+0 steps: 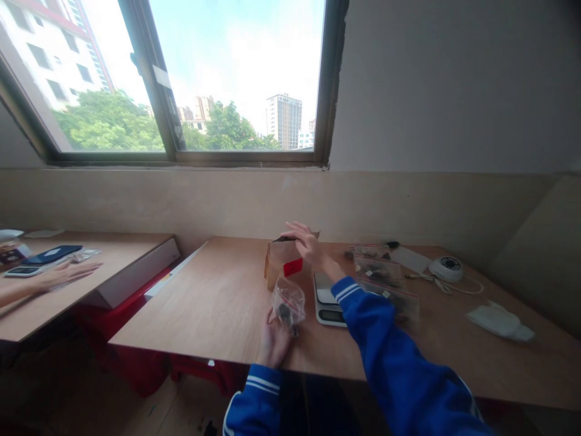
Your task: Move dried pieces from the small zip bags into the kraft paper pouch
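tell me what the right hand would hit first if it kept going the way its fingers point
The right hand already rests on the top edge of the brown paper bag, fingers pointing left; going on, it would likely cross the bag's open mouth first. Depth is unclear.

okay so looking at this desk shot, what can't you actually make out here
All in the head view:
- Inside of the brown box: hidden by its wall and the right hand.
- Dark contents of the clear bag held by the left hand: too small, blurred.
- Scale display: partly covered by the blue sleeve.
- Bags beyond it: contents blurred.
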The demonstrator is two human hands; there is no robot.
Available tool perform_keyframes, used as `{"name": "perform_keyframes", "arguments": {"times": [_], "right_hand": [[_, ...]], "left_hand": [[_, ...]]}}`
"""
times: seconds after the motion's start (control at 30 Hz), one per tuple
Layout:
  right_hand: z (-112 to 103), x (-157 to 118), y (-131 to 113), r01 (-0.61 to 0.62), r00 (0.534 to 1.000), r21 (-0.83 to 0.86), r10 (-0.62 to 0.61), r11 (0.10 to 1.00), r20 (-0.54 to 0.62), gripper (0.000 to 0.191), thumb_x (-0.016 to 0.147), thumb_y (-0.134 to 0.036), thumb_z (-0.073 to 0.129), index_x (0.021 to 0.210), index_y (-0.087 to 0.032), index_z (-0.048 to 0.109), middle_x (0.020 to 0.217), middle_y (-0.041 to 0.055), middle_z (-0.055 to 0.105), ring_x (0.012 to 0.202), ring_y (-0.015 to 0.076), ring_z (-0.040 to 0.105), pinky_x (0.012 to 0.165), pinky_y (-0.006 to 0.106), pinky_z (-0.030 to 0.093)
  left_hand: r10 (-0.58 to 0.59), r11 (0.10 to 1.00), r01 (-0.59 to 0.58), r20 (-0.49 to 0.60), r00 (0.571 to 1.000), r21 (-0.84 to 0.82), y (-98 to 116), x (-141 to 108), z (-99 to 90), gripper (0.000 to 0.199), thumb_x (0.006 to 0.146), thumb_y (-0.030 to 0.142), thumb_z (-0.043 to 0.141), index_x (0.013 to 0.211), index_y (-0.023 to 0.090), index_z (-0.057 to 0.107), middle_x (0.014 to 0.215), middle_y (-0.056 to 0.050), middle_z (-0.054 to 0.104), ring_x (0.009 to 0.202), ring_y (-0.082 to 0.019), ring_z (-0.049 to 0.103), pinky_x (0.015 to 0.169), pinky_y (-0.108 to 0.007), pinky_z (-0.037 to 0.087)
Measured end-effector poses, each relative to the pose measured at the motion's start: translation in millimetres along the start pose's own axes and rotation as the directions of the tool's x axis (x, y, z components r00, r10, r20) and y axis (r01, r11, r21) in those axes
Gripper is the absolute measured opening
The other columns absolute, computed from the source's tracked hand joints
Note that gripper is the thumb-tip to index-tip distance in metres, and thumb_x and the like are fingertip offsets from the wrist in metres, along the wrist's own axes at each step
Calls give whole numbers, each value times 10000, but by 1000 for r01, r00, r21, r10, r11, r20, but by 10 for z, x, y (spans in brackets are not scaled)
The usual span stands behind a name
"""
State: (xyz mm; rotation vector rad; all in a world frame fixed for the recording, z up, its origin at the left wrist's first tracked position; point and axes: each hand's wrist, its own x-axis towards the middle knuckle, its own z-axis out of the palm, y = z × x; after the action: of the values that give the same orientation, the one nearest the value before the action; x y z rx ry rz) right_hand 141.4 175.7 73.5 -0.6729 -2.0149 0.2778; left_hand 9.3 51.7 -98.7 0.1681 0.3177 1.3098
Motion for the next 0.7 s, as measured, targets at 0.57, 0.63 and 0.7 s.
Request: {"name": "perform_keyframes", "arguments": {"times": [0.57,0.63,0.7], "right_hand": [[173,-1174,-317,-459,792,101,356,883,495,261,769,-60,455,862,-154,680,855,46,709,768,168,639,710,262,485],[189,-1189,-288,-480,751,69,368,875,548,180,827,-150,506,904,-145,669,891,65,706,782,182,631,714,269,483],[191,-1183,-247,-493,734,74,369,867,570,173,860,-247,531,927,-150,657,907,68,700,784,191,622,719,280,485]], "left_hand": [[3,1000,-2,-29,1000,27,2,-42,-4,239,746,162,493,886,91,672,939,-131,709,945,-240,648,923,-391,466],[11,999,-11,-30,999,30,5,-46,-23,198,743,170,504,819,106,675,865,-109,712,886,-232,654,895,-385,476],[28,997,-25,-43,999,69,-1,-43,-39,171,739,148,511,777,114,675,820,-90,710,847,-223,656,867,-373,485]]}}
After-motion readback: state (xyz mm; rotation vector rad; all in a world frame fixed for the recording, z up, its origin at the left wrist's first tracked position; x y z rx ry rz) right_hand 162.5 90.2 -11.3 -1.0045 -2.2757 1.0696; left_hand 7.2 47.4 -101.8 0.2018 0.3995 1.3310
